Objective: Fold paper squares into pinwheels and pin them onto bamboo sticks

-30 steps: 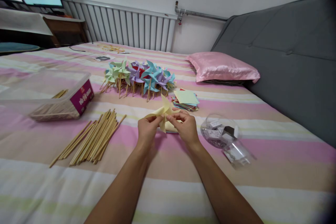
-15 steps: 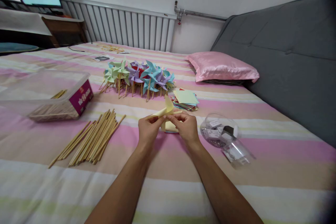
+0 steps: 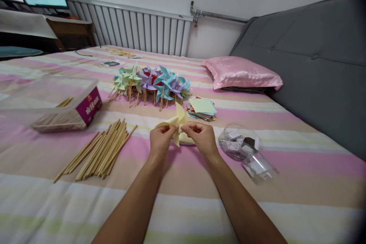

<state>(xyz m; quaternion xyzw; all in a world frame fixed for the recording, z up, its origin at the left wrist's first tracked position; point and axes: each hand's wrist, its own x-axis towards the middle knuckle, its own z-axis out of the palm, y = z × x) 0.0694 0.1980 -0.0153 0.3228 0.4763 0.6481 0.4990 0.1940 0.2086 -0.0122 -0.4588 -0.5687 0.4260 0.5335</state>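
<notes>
Both hands pinch one thing: the left hand [image 3: 160,141] and the right hand [image 3: 201,137] each have their grip clenched on a pale yellow paper pinwheel [image 3: 176,122], fingertips meeting at its middle where the folded points gather. It is held just above the bed [image 3: 183,194], its blades fanning up and toward the left hand. No stick is on it yet, so by my judgement this is the shaping step, the corners being held to the centre before fastening. The next move would call for keeping those points pinned with one hand while the other frees itself for a fastener and a stick; letting go too soon would likely let the paper spring flat.

Directly under the pinwheel lies a small pile of yellow sheets [image 3: 187,139], partly hidden by the fingers. Just beyond the pinwheel sits a stack of coloured paper squares [image 3: 202,108], and farther beyond it a cluster of finished pinwheels [image 3: 151,82] on sticks, in green, purple and blue. To the pinwheel's right, near the right hand, a clear jar [image 3: 238,143] lies on its side with small items inside; what they are I cannot tell. To its left lies a loose bundle of wooden sticks [image 3: 100,152], and past that a clear plastic box [image 3: 57,103] with more sticks in it. A pink pillow [image 3: 243,73] rests well beyond, to the right.
</notes>
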